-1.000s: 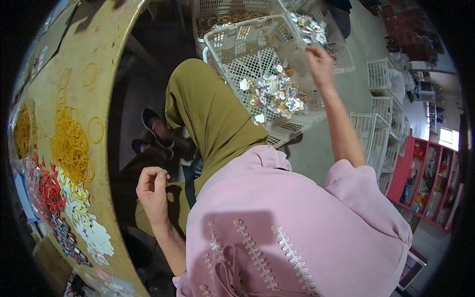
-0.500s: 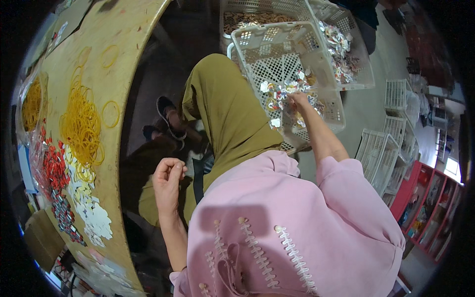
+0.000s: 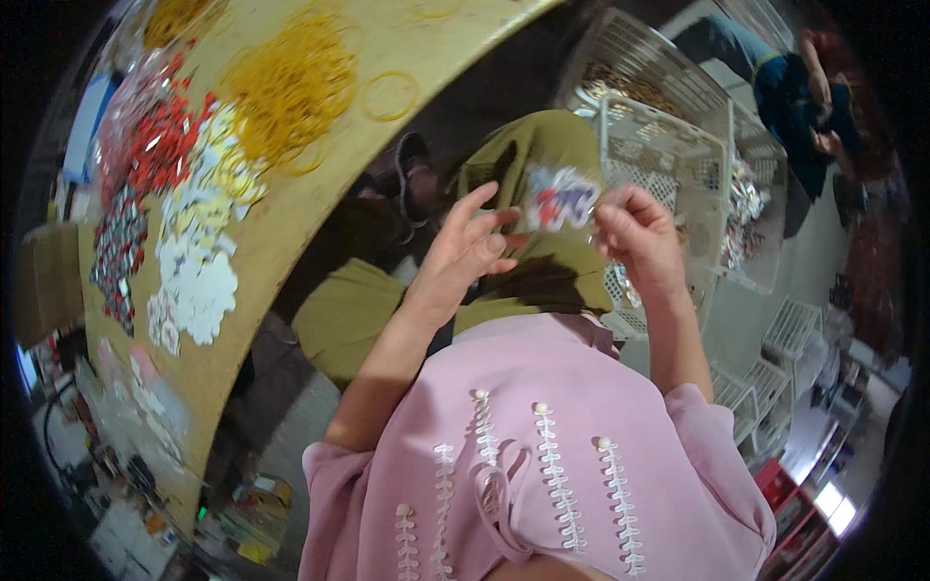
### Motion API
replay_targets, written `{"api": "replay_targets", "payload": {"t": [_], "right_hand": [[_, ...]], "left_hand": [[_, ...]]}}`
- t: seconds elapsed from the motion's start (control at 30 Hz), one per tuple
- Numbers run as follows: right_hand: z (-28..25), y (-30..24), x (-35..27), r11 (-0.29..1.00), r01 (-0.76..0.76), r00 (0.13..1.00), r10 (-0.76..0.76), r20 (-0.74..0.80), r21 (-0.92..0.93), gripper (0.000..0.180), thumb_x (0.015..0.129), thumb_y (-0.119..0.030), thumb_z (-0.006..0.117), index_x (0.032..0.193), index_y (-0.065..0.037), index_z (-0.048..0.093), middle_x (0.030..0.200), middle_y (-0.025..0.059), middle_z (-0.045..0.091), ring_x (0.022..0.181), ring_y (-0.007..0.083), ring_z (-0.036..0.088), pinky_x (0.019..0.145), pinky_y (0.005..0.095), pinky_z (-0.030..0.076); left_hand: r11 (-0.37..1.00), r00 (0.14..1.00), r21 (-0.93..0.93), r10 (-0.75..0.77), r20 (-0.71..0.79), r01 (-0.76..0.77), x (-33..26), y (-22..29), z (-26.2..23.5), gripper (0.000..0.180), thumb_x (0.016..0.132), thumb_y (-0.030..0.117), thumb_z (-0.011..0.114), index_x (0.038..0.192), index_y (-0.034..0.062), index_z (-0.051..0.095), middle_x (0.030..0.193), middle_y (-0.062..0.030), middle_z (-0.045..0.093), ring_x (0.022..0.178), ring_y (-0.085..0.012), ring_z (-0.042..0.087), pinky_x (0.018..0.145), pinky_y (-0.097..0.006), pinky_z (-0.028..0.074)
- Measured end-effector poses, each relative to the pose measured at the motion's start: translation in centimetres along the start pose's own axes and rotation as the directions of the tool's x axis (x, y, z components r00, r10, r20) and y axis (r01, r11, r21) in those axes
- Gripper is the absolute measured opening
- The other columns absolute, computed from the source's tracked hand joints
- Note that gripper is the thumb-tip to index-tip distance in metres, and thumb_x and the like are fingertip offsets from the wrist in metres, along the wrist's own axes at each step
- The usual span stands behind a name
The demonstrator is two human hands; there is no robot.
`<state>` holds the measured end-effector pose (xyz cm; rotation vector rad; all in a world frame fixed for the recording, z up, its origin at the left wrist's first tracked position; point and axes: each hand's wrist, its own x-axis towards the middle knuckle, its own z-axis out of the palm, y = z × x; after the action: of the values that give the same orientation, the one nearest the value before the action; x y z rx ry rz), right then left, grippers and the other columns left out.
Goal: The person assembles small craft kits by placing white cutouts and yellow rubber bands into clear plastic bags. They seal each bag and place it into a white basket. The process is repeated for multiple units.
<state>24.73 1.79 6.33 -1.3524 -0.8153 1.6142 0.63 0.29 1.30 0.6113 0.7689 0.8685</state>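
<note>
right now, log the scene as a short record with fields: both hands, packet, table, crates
left hand: open, fingers spread, beside the packet
right hand: grip closed on the packet's right edge
packet: clear, colourful contents, blurred
table: on the left, with yellow bands, red pieces, white pieces
crates: pale, perforated, beyond the right hand

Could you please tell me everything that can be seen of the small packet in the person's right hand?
The packet looks like clear, shiny plastic, with white, red and purple-blue pieces inside; blur hides their exact shapes. The right hand pinches it at its right edge, holding it up in front of the olive trousers. The left hand is open close to its left edge; whether they touch is unclear.
</note>
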Motion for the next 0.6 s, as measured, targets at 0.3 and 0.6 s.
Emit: {"api": "replay_targets", "payload": {"t": [0.3, 0.6], "right_hand": [[5.2, 2.8, 0.5, 0.975, -0.214, 0.951, 0.193, 0.243, 0.066, 0.008, 0.092, -0.013, 0.065, 0.091, -0.007, 0.061, 0.074, -0.0009, 0.062, 0.055, 0.0063, 0.058, 0.044, 0.0173, 0.036], [5.7, 2.6, 0.6, 0.989, -0.092, 0.966, 0.116, 0.232, -0.112, 0.008, 0.092, -0.014, 0.065, 0.093, -0.006, 0.064, 0.079, 0.0014, 0.066, 0.067, 0.0082, 0.060, 0.060, 0.0224, 0.046]], "left_hand": [[0.981, 1.000, -0.193, 0.007, -0.002, -0.007, -3.4, 1.9, -3.1, 0.041, 0.095, 0.011, 0.058, 0.133, 0.0002, 0.049, 0.121, -0.0106, 0.062, 0.104, -0.0140, 0.063, 0.088, -0.029, 0.054], [0.991, 0.994, -0.086, 0.098, -0.052, -0.102, -3.7, 1.3, -4.0, 0.038, 0.090, -0.002, 0.057, 0.127, 0.0007, 0.053, 0.112, -0.0081, 0.064, 0.098, -0.0109, 0.063, 0.084, -0.025, 0.054]]}}
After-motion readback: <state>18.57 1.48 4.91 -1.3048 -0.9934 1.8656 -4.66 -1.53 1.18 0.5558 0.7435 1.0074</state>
